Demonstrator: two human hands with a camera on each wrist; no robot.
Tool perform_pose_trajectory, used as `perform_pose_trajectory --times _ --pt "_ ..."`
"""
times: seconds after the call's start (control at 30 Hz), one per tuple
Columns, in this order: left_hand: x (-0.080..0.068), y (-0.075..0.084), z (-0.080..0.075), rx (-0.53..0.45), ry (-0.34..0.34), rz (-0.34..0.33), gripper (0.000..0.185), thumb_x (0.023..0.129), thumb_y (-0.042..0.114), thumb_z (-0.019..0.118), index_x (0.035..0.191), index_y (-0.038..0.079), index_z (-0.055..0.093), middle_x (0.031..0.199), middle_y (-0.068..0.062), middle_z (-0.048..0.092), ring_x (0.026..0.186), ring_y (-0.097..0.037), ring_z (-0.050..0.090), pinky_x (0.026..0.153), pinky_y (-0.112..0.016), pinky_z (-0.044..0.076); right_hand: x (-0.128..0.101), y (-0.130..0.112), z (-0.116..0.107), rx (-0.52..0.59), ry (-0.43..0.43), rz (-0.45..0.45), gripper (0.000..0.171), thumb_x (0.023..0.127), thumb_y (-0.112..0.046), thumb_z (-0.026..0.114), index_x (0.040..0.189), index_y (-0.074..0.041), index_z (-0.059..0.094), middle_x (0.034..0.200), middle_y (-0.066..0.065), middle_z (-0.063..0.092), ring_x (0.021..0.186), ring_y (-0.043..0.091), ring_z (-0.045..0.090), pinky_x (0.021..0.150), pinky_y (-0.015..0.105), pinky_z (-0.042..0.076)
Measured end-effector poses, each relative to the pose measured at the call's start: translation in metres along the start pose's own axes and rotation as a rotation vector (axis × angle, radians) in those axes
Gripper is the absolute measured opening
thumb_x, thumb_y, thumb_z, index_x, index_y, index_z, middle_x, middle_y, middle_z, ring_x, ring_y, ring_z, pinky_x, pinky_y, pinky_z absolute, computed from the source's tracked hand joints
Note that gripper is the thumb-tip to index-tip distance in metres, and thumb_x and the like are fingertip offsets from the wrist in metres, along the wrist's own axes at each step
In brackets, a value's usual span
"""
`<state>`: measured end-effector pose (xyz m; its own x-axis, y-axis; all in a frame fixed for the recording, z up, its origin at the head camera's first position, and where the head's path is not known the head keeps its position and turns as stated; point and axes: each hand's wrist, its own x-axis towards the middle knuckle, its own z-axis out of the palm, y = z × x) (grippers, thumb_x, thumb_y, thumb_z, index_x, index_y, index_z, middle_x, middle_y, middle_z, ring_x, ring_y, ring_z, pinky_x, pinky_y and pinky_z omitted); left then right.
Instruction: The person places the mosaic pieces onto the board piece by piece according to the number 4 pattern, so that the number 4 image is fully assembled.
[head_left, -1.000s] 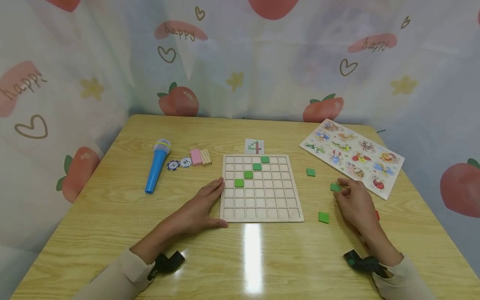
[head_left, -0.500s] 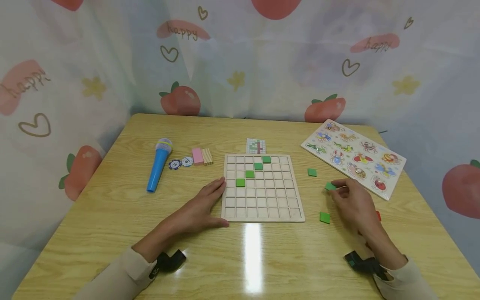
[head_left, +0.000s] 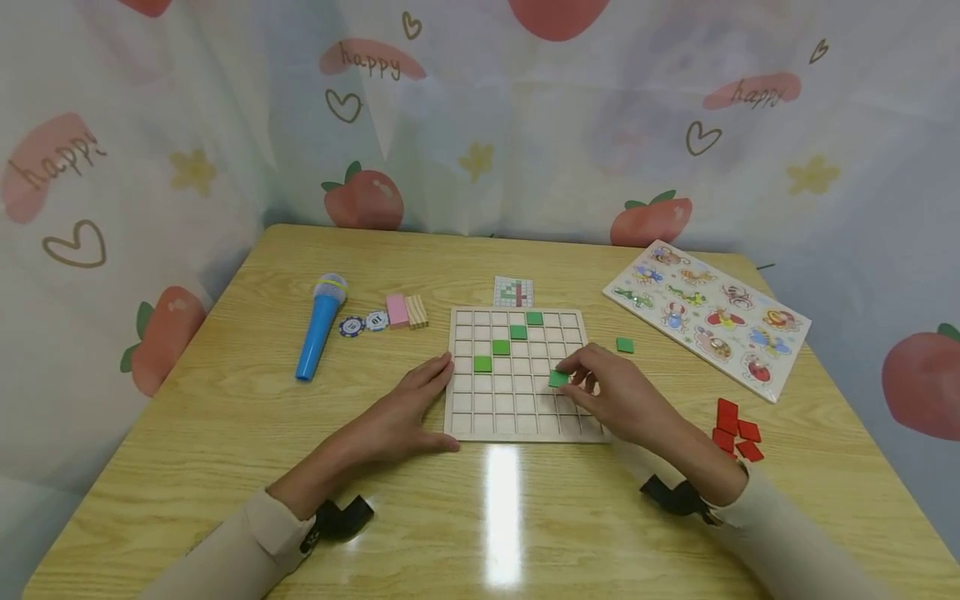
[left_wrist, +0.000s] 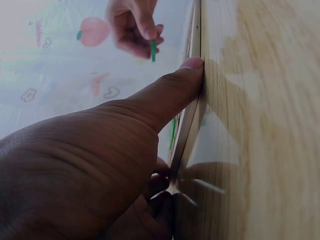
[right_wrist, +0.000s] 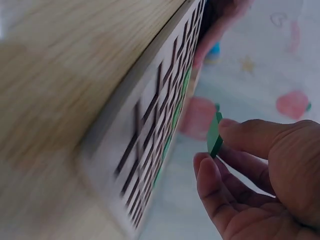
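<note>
Green tile (head_left: 557,378) is up in the air over the right half of the wooden grid board (head_left: 502,404), pinched between thumb and fingertips of the right hand (head_left: 626,396); both wrist cams show a gap between it and the board. Left hand (head_left: 401,417) isn't gripping anything, it's just spread loosely against the board's left edge, thumb at the near corner and fingers further up. Four green squares (head_left: 501,347) already sit in the grid, stepping diagonally up to the far side. One spare green piece (head_left: 625,345) lies right of the board, and a bunch of red tiles (head_left: 726,421) is by the right forearm. Just past the far edge there's a little pattern card (head_left: 513,292). Also on the table: bug puzzle (head_left: 705,317) far right, blue toy mic (head_left: 318,325) off left.
</note>
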<state>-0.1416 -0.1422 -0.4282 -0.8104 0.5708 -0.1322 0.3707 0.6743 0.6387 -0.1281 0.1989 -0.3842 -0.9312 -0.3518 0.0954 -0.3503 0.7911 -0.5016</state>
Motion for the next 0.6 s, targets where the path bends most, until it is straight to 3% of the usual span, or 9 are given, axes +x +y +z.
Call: perform_pose_trajectory --times 0.2,0.37,0.6 --pt "0.0 -0.001 0.001 -0.01 0.001 0.005 0.117 0.087 0.045 0.088 0.172 0.01 0.015 0.183 -0.004 0.006 0.17 -0.03 0.005 0.134 -0.055 0.022 0.031 -0.032 0.017 -0.039 -0.123 -0.125 0.012 0.1 -0.016 0.075 0.112 -0.014 0.073 0.109 0.0 0.07 0.091 0.01 0.063 0.076 0.025 0.055" --pt "0.001 -0.003 0.003 -0.018 0.0 -0.002 0.117 0.087 0.047 0.088 0.172 0.011 0.016 0.183 -0.002 0.006 0.17 -0.029 0.006 0.134 -0.054 0.023 0.053 -0.043 0.033 -0.078 -0.182 -0.189 0.008 0.099 -0.017 0.077 0.106 -0.014 0.074 0.107 -0.001 0.07 0.095 0.012 0.068 0.081 0.028 0.058" --pt "0.001 -0.004 0.001 -0.013 0.007 0.008 0.117 0.087 0.048 0.088 0.172 0.012 0.016 0.183 -0.002 0.006 0.17 -0.029 0.007 0.134 -0.054 0.024 0.069 -0.051 0.042 -0.14 -0.217 -0.259 0.004 0.1 -0.016 0.077 0.1 -0.015 0.073 0.102 -0.002 0.068 0.088 0.01 0.06 0.079 0.029 0.054"
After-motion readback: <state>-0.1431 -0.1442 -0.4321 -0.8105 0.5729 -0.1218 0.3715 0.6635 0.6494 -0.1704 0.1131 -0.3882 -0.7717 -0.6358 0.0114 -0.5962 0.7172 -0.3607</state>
